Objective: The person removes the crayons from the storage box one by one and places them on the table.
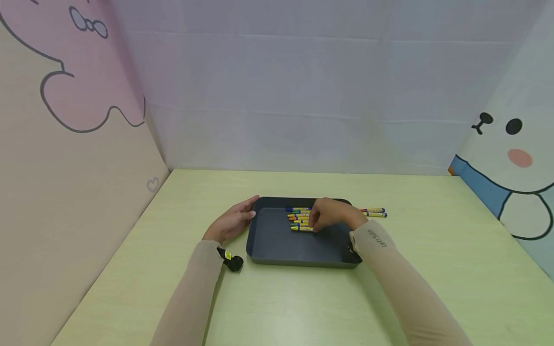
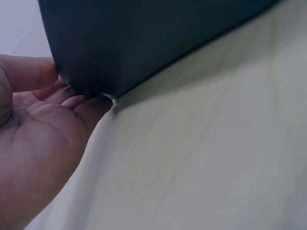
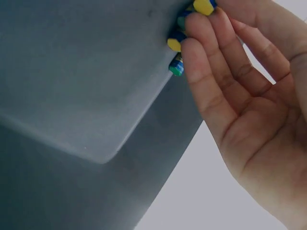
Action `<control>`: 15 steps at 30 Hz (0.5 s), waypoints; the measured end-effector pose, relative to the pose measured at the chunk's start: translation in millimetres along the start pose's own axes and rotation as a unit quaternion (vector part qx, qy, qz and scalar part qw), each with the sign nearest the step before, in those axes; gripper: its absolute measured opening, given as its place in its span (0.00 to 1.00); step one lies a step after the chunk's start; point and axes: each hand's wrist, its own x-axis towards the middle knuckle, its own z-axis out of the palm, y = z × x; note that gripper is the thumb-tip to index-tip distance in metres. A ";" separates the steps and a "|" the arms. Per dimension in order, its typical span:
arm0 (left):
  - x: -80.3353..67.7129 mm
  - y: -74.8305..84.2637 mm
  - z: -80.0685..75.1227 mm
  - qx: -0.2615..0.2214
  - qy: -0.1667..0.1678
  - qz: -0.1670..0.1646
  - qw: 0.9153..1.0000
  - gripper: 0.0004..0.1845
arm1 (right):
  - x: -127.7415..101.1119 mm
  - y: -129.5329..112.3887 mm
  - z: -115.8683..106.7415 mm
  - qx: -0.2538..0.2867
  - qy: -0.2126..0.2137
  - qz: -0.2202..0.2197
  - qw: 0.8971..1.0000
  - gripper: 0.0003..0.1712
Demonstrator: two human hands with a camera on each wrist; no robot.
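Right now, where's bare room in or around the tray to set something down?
Free: the near half of the tray floor, in front of the crayon row; bare table beyond the right hand. Crowded: tray's far half; left rim, held by the left hand; two loose crayons outside the far right corner.

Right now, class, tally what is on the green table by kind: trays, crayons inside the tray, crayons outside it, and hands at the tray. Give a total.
Dark grey tray: 1
Crayons in the tray: about 6 show, some hidden under the right hand
Crayons on the table beside the tray: 2
Hands at the tray: 2, counting the left hand
Total: about 11
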 end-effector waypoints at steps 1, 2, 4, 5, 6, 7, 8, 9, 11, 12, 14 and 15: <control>-0.1 0.0 0.0 0.000 0.000 0.000 1.000 0.34 | -0.6 -0.1 -0.7 0.001 0.001 0.001 1.000 0.02; -0.2 -0.1 0.0 0.000 0.000 0.001 1.000 0.34 | -1.5 -0.2 -1.5 0.002 0.002 0.001 1.000 0.02; -0.5 -0.3 0.3 0.000 0.001 0.001 1.000 0.34 | -3.1 -0.6 -3.2 0.004 0.005 -0.002 1.000 0.03; -0.6 -0.4 0.3 0.000 0.001 0.001 1.000 0.34 | -4.0 -0.9 -4.1 0.004 0.005 -0.004 1.000 0.03; -0.6 -0.5 0.4 0.000 0.001 0.001 1.000 0.34 | -4.9 -1.0 -5.0 0.004 0.006 -0.009 1.000 0.03; -0.5 -0.6 0.2 0.000 0.000 0.002 1.000 0.34 | -5.8 -1.0 -5.8 0.005 0.007 -0.010 1.000 0.03; -0.4 -0.8 0.0 0.000 0.000 0.002 1.000 0.34 | -6.6 -1.1 -6.8 0.005 0.008 -0.011 1.000 0.03; -0.3 -1.0 -0.2 0.000 0.000 0.002 1.000 0.34 | -7.5 -1.0 -7.7 0.004 0.008 -0.015 1.000 0.03; 0.1 -1.4 -0.6 -0.001 0.001 0.002 1.000 0.34 | -9.2 -0.7 -9.4 0.004 0.009 -0.017 1.000 0.03; 0.3 -1.6 -0.9 -0.002 0.000 0.001 1.000 0.34 | -10.1 -0.5 -10.3 0.006 0.010 -0.015 1.000 0.03; 0.4 -1.8 -1.3 0.000 0.001 0.001 1.000 0.34 | -12.5 -0.2 -12.3 0.007 0.013 -0.013 1.000 0.04; 0.5 -1.8 -1.2 0.000 0.002 -0.001 1.000 0.34 | -13.9 0.2 -13.4 0.009 0.014 -0.012 1.000 0.04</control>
